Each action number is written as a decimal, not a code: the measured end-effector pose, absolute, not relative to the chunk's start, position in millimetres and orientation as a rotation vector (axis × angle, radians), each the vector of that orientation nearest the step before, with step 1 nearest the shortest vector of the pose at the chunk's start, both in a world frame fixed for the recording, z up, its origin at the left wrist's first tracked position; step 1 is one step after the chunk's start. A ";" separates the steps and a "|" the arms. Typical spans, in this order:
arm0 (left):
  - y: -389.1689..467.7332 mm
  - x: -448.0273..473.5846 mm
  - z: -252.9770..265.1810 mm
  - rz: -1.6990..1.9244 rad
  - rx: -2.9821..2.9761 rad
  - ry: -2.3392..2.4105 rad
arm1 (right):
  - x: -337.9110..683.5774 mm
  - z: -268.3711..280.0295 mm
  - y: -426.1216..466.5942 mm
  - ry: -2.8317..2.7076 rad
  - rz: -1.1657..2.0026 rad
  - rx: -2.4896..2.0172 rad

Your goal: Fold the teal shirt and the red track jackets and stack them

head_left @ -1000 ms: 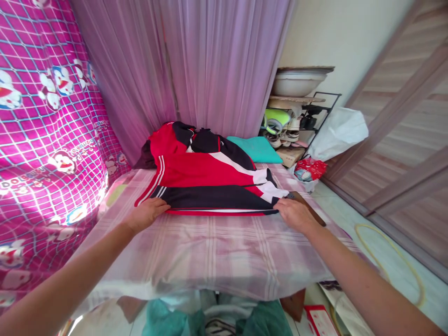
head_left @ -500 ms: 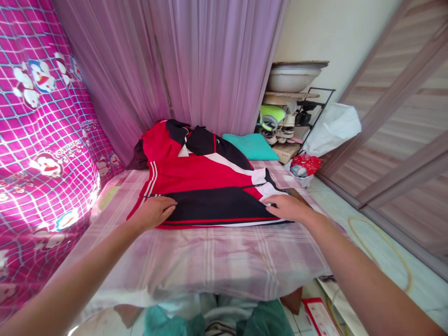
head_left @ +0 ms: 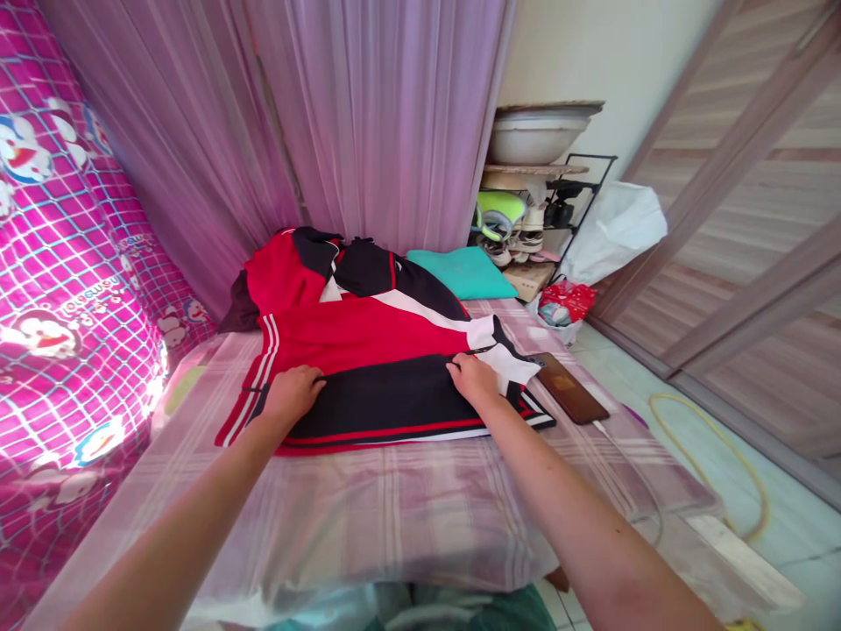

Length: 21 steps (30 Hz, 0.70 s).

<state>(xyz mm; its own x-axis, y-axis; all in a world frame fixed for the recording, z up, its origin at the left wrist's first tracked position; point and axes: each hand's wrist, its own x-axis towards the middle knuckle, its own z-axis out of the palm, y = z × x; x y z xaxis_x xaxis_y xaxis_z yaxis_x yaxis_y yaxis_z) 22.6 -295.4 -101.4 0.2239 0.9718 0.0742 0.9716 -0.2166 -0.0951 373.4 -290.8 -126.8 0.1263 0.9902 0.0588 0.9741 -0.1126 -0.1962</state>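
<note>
A red, black and white zip-up jacket (head_left: 387,399) lies folded flat, its black side panel nearest me. My left hand (head_left: 294,393) rests on the black panel near the white-striped hem, fingers lying on the cloth. On the same panel, close to the white collar (head_left: 505,355), is my right hand (head_left: 474,379). Its fingers lie over the fabric, slightly bent, and I see nothing gathered up in them. The undersides of both hands are hidden.
The table has a plaid cloth (head_left: 394,508). Behind the jacket lie more red and black clothes (head_left: 289,267) and a turquoise folded item (head_left: 463,272). A phone (head_left: 571,390) with a white cable lies at right. Beyond stands a shoe rack (head_left: 588,202); a pink patterned curtain (head_left: 59,289) hangs left.
My right hand has moved left along the black panel, away from the collar end. The phone beside the collar now shows fully. The whole view has shifted slightly.
</note>
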 end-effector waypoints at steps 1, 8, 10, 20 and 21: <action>-291.8 24.0 -99.6 -0.024 -2.353 -1.874 | 374.2 -128.8 -291.9 -1.930 0.108 -2.213; -279.6 36.8 -109.8 0.014 -2.273 -1.853 | 378.1 -139.5 -301.4 -1.878 0.030 -2.233; -286.4 39.6 -113.7 -0.118 -2.254 -1.825 | 377.3 -136.6 -303.8 -1.902 -0.039 -2.156; -313.5 80.9 -147.7 -0.174 -2.461 -1.900 | 319.1 -141.1 -307.2 -2.471 0.139 -1.661; -312.0 79.1 -150.8 -0.165 -2.461 -1.926 | 322.3 -145.1 -306.5 -2.481 0.156 -1.705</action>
<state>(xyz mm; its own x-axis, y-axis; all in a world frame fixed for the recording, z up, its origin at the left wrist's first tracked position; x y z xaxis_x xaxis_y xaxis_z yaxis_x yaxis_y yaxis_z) 79.1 -312.0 -150.8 0.2367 0.9674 0.0904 0.9687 -0.2422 0.0550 322.3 -306.5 -145.1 -0.3548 0.9338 0.0455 0.9208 0.3574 -0.1564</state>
